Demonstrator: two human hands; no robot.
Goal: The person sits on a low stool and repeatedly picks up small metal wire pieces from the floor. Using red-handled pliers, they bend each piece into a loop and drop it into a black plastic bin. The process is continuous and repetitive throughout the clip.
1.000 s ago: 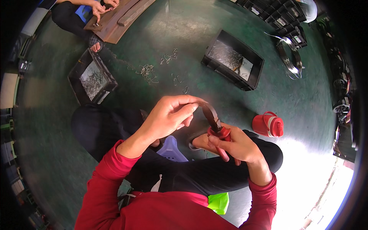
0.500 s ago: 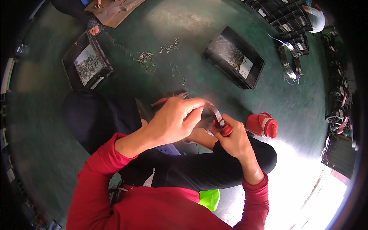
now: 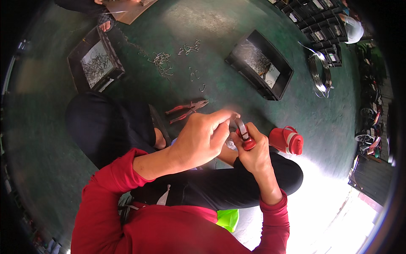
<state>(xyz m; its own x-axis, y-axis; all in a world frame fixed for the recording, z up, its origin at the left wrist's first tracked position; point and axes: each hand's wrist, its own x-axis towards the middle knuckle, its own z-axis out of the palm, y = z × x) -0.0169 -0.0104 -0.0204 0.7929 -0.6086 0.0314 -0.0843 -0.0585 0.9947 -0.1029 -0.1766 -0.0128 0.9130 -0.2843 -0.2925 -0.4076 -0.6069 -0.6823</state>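
Observation:
My right hand [image 3: 256, 154] is wrapped round a pair of pliers [image 3: 242, 129] with red grips, its dark metal head turned up and away from me. Beside that head, my left hand [image 3: 200, 137] is closed, thumb and forefinger pinched near the jaws. Whatever the left fingertips hold is too small and blurred to make out. On the floor just beyond my left hand lies a second pair of red-handled pliers [image 3: 187, 111]. Farther off, small bent wire hooks [image 3: 161, 61] lie in a loose pile, with another cluster of hooks [image 3: 189, 48] beside it.
Black crates with wire pieces stand at left [image 3: 77, 70] and right [image 3: 264, 86]. A red jug [image 3: 286, 140] sits by my right knee. Beyond are a wire coil [image 3: 314, 72] and stacked black crates [image 3: 323, 31]. Another person's foot [image 3: 105, 25] and a board [image 3: 127, 12] are at far left.
My left hand has shifted slightly toward me and right, so the pliers on the floor now show fully. Both hands stay close together at the held pliers.

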